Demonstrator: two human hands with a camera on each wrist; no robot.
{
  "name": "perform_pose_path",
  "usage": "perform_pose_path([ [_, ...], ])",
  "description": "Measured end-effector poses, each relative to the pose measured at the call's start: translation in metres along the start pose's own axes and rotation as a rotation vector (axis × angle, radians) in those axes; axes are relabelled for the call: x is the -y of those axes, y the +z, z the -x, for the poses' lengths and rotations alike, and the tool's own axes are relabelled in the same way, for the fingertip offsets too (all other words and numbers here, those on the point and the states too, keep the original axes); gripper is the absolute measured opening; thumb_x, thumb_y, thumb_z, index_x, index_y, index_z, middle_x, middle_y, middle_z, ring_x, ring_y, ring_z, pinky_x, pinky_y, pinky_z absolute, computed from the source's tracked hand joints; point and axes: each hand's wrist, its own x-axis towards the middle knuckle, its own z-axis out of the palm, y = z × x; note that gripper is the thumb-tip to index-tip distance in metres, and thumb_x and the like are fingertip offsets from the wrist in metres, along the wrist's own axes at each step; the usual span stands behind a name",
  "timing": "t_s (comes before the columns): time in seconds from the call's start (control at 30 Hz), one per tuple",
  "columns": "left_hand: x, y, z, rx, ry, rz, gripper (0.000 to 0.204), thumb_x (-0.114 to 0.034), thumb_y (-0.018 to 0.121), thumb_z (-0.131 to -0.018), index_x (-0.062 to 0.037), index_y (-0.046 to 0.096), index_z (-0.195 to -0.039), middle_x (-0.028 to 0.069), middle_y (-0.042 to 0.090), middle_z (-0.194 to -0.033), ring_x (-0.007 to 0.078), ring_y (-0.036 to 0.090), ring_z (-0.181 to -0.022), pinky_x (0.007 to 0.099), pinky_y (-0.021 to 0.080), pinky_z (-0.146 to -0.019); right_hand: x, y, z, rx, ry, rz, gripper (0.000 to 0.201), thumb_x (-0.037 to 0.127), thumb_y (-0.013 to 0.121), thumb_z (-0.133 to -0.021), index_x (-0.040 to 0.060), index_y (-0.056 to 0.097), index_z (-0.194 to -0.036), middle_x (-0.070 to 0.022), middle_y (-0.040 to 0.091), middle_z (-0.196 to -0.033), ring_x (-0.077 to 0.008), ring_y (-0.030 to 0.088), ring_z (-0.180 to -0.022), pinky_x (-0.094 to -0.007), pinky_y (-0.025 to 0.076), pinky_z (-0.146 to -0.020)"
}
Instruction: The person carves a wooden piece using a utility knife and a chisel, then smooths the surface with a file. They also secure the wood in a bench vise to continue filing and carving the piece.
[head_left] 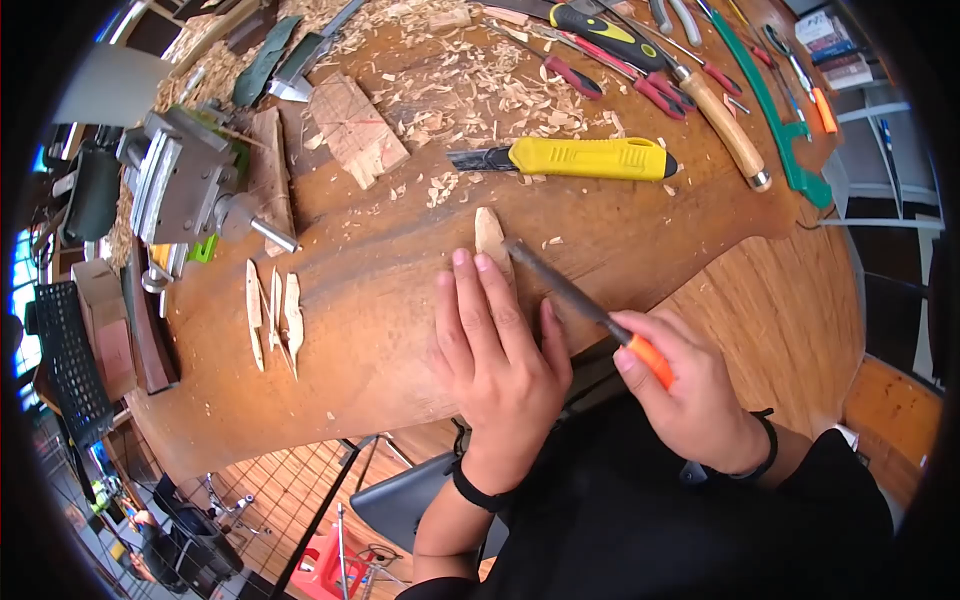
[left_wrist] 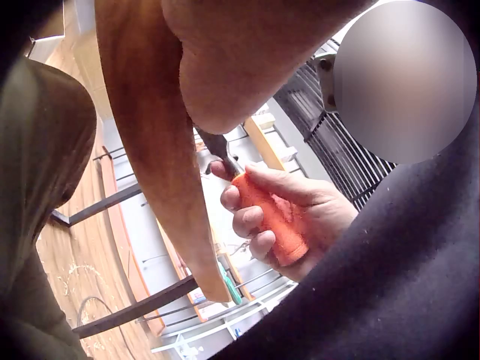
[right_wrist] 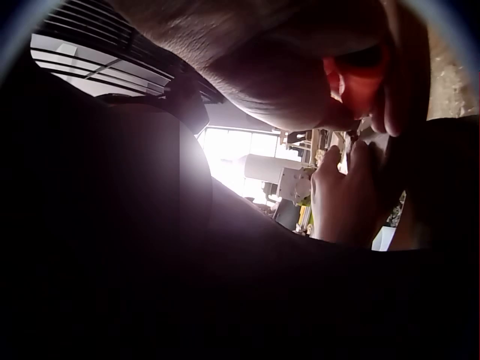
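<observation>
In the head view a small pale wood piece point(head_left: 488, 232) lies on the wooden table point(head_left: 380, 300), its rounded tip showing past the fingertips of the left hand point(head_left: 498, 350), which presses it down with nearly straight fingers. The right hand point(head_left: 690, 390) grips the orange handle point(head_left: 650, 362) of a dark file point(head_left: 565, 285), whose tip is at the wood piece's right side. From the left wrist view, the right hand point(left_wrist: 300, 210) has its fingers curled round the orange handle point(left_wrist: 274, 225). The right wrist view is dark; the left hand point(right_wrist: 349, 191) shows beyond the orange handle point(right_wrist: 360, 82).
A yellow cutter point(head_left: 595, 158) lies beyond the hands, with wood shavings point(head_left: 470, 85) behind it. Pliers, a green saw point(head_left: 770, 110) and other tools are at the upper right. A metal vise point(head_left: 185, 190), a flat board point(head_left: 358, 130) and thin carved pieces point(head_left: 292, 310) are on the left.
</observation>
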Motion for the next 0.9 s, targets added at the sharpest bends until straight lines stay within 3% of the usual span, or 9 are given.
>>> perform_pose_path([
  [0.07, -0.005, 0.000, -0.002, 0.099, -0.075, 0.012, 0.067, -0.025, 0.062, -0.092, 0.0118, 0.041, -0.144, 0.0306, 0.043, -0.149, 0.0462, 0.039, -0.141, 0.0539, 0.030, -0.116, 0.002, 0.004, 0.002, -0.008, -0.011, 0.040, 0.032, 0.012, 0.065, -0.095, -0.0018, 0.061, -0.124, -0.0173, 0.061, -0.095, -0.0349, 0.064, -0.081, -0.0395, 0.052, -0.070],
  [0.1, -0.004, 0.001, -0.002, 0.106, -0.067, 0.016, 0.067, -0.025, 0.062, -0.092, 0.0118, 0.041, -0.144, 0.0306, 0.043, -0.149, 0.0462, 0.039, -0.141, 0.0539, 0.030, -0.116, 0.004, 0.005, 0.003, -0.007, -0.033, 0.083, 0.033, 0.011, 0.065, -0.095, -0.0011, 0.061, -0.126, -0.0162, 0.061, -0.094, -0.0333, 0.065, -0.078, -0.0392, 0.052, -0.067],
  [0.17, -0.003, 0.004, -0.002, 0.173, -0.126, 0.118, 0.072, -0.019, 0.057, -0.094, 0.0145, 0.027, -0.150, 0.0341, 0.030, -0.155, 0.0495, 0.019, -0.150, 0.0565, 0.015, -0.121, 0.008, 0.008, 0.003, -0.007, -0.050, 0.128, 0.035, 0.011, 0.065, -0.095, -0.0004, 0.061, -0.127, -0.0150, 0.061, -0.094, -0.0318, 0.065, -0.075, -0.0390, 0.053, -0.064],
  [0.33, -0.004, 0.004, -0.006, 0.179, -0.175, 0.137, 0.066, -0.014, 0.054, -0.096, 0.0145, 0.028, -0.149, 0.0348, 0.032, -0.154, 0.0495, 0.024, -0.148, 0.0561, 0.017, -0.121, 0.013, 0.016, 0.001, 0.005, -0.154, 0.266, 0.050, 0.006, 0.068, -0.089, 0.0030, 0.057, -0.138, -0.0110, 0.062, -0.096, -0.0263, 0.066, -0.071, -0.0358, 0.055, -0.060],
  [0.53, -0.003, 0.005, -0.007, 0.190, -0.201, 0.146, 0.062, -0.009, 0.050, -0.096, 0.0143, 0.029, -0.149, 0.0344, 0.034, -0.154, 0.0479, 0.028, -0.147, 0.0537, 0.020, -0.121, 0.020, 0.021, -0.001, 0.016, -0.210, 0.404, 0.064, -0.004, 0.069, -0.077, 0.0007, 0.056, -0.139, -0.0136, 0.060, -0.099, -0.0253, 0.067, -0.072, -0.0338, 0.056, -0.061],
  [0.9, -0.001, 0.005, -0.007, 0.155, -0.186, 0.149, 0.062, -0.007, 0.051, -0.095, 0.0131, 0.031, -0.150, 0.0341, 0.037, -0.152, 0.0473, 0.034, -0.144, 0.0525, 0.024, -0.120, 0.016, 0.040, -0.003, -0.063, -0.265, 0.415, 0.064, -0.005, 0.069, -0.075, -0.0035, 0.056, -0.138, -0.0133, 0.058, -0.096, -0.0251, 0.065, -0.069, -0.0339, 0.056, -0.061],
])
